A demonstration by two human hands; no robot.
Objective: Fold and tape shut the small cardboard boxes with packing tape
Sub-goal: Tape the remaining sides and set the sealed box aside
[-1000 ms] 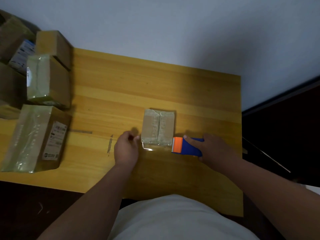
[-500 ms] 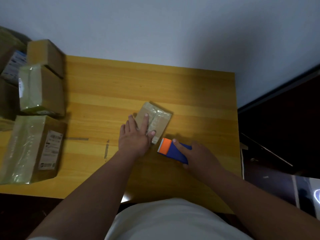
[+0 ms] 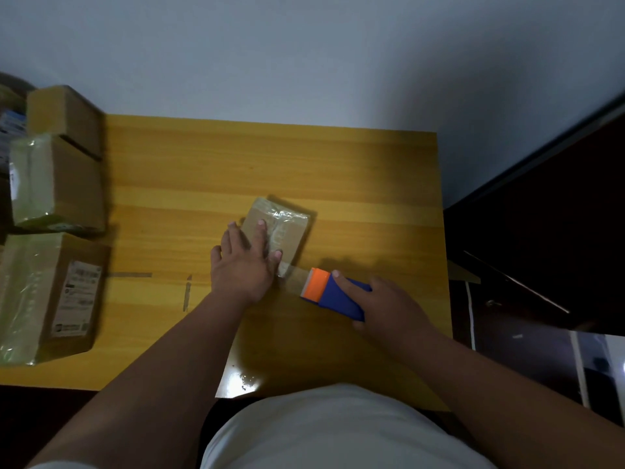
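Box (image 3: 287,231) lies under the left hand's (image 3: 241,265) flat, spread fingers (image 3: 260,235); right hand (image 3: 389,304) grips the tape dispenser (image 3: 333,292).

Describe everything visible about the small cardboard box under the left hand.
The small cardboard box is brown, flat and rectangular, lying turned at an angle near the middle of the yellow wooden table. Glossy clear tape runs lengthwise along its top seam and wrinkles at the far end. The left hand presses flat on its near left part, fingers spread. From its near corner a strip of clear tape stretches to the orange and blue tape dispenser gripped by the right hand.
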